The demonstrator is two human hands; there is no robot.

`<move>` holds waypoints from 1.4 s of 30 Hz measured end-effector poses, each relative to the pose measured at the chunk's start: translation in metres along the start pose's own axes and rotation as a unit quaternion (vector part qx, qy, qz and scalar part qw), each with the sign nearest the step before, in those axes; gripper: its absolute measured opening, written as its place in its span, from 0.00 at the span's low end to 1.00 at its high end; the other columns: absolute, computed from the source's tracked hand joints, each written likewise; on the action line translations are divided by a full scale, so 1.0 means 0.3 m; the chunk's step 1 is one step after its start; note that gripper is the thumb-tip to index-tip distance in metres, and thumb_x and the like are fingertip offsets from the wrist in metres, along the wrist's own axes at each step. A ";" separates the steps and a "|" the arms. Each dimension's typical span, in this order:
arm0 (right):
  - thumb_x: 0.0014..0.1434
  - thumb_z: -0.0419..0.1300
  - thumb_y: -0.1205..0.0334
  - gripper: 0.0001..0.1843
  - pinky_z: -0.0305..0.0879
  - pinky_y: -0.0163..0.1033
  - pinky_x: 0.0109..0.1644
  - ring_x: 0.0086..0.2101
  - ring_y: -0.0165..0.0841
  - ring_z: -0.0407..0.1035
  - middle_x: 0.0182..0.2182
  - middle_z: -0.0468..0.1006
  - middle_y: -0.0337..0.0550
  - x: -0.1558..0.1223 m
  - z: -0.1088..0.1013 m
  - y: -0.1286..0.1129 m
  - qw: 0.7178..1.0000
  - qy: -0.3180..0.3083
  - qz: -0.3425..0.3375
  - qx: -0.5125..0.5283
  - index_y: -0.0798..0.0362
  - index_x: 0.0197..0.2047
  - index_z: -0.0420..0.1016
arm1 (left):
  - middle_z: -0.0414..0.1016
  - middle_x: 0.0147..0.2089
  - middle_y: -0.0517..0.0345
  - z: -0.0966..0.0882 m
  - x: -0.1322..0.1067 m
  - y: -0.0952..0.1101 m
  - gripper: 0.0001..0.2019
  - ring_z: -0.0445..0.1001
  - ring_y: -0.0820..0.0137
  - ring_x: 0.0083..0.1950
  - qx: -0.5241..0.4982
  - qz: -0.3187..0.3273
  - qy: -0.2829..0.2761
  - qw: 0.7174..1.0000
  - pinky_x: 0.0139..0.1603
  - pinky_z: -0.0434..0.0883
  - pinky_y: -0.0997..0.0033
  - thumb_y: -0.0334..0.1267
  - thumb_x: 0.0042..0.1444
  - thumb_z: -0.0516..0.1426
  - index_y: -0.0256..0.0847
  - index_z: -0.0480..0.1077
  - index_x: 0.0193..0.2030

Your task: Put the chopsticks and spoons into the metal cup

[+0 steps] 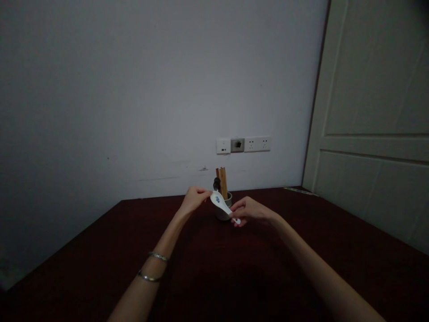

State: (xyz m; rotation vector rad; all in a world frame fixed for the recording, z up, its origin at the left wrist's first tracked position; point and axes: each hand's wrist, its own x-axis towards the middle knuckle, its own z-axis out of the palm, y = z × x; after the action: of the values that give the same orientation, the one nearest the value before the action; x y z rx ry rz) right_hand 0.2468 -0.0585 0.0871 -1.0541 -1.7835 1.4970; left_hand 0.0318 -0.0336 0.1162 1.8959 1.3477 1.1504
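Note:
Between my hands is a white soup spoon (220, 202) with a blue pattern in its bowl, tilted with the bowl up to the left. My left hand (196, 198) pinches the rim of the bowl. The fingers of my right hand (245, 210) are closed on the handle, whose tip pokes out below them. Just behind the spoon stands a pale round holder (229, 200), partly hidden by it. Several wooden chopsticks (223, 182) rise from the holder, along with a dark-ended utensil (216, 183) whose kind I cannot make out.
The dark red table (208, 268) reaches back to a grey-white wall (150, 89). Sockets and a switch panel (243, 145) sit on the wall above the holder. At the right is a pale panelled door (375, 112). A thin flat strip (300, 191) lies near the table's back right corner.

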 end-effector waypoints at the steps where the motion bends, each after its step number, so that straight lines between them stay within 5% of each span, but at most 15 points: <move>1: 0.43 0.64 0.62 0.12 0.71 0.31 0.29 0.25 0.28 0.72 0.26 0.77 0.45 0.005 0.024 0.004 1.000 -0.022 0.001 -0.001 0.60 0.31 0.76 | 0.57 0.13 0.65 0.002 -0.003 0.005 0.14 0.52 0.81 0.16 0.004 0.007 0.003 1.000 0.18 0.49 0.77 0.43 0.44 0.56 0.34 0.68 0.16; 7: 0.43 0.64 0.60 0.11 0.71 0.31 0.30 0.24 0.27 0.72 0.24 0.77 0.44 0.032 0.125 0.026 0.998 -0.051 0.023 0.023 0.61 0.28 0.74 | 0.62 0.16 0.63 0.013 -0.016 0.017 0.14 0.55 0.79 0.19 0.021 0.058 -0.024 0.998 0.20 0.52 0.78 0.43 0.45 0.55 0.33 0.74 0.23; 14: 0.42 0.65 0.59 0.13 0.70 0.30 0.30 0.24 0.26 0.71 0.24 0.77 0.44 0.045 0.123 0.036 0.999 -0.027 0.027 0.025 0.61 0.28 0.73 | 0.69 0.20 0.59 0.016 -0.020 0.006 0.13 0.61 0.76 0.22 0.017 0.111 -0.050 0.992 0.23 0.57 0.78 0.42 0.47 0.55 0.34 0.75 0.26; 20: 0.47 0.62 0.54 0.18 0.71 0.33 0.32 0.28 0.30 0.73 0.30 0.77 0.48 0.050 0.045 0.068 0.998 -0.028 0.010 0.060 0.60 0.36 0.73 | 0.73 0.24 0.56 -0.002 0.007 0.029 0.13 0.66 0.74 0.25 0.002 0.133 0.043 0.990 0.25 0.60 0.77 0.41 0.47 0.55 0.33 0.76 0.29; 27: 0.50 0.61 0.57 0.15 0.69 0.32 0.30 0.27 0.27 0.72 0.30 0.77 0.47 0.059 -0.124 0.154 0.978 0.158 0.005 0.137 0.58 0.38 0.72 | 0.73 0.22 0.57 -0.047 0.167 0.045 0.13 0.68 0.73 0.24 -0.003 0.163 0.175 0.971 0.26 0.62 0.77 0.41 0.47 0.56 0.32 0.76 0.29; 34: 0.49 0.61 0.61 0.11 0.67 0.31 0.28 0.26 0.27 0.71 0.30 0.77 0.45 0.068 -0.180 0.248 0.950 0.240 0.029 0.196 0.56 0.38 0.72 | 0.75 0.26 0.54 -0.001 0.282 0.001 0.13 0.71 0.72 0.28 0.071 0.176 0.178 0.966 0.29 0.63 0.77 0.40 0.49 0.54 0.32 0.76 0.31; 42: 0.49 0.60 0.61 0.10 0.67 0.30 0.30 0.26 0.25 0.71 0.30 0.76 0.43 0.063 -0.214 0.338 0.927 0.270 0.063 0.254 0.55 0.37 0.72 | 0.77 0.32 0.52 0.040 0.311 -0.021 0.13 0.70 0.70 0.33 0.161 0.160 0.167 0.959 0.33 0.60 0.76 0.42 0.52 0.53 0.37 0.76 0.34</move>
State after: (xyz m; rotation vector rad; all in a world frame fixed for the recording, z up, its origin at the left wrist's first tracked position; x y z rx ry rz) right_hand 0.3107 -0.0030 0.0002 -1.1700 -0.8987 1.4451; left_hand 0.0518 0.0565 0.1360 2.2939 1.5178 1.5448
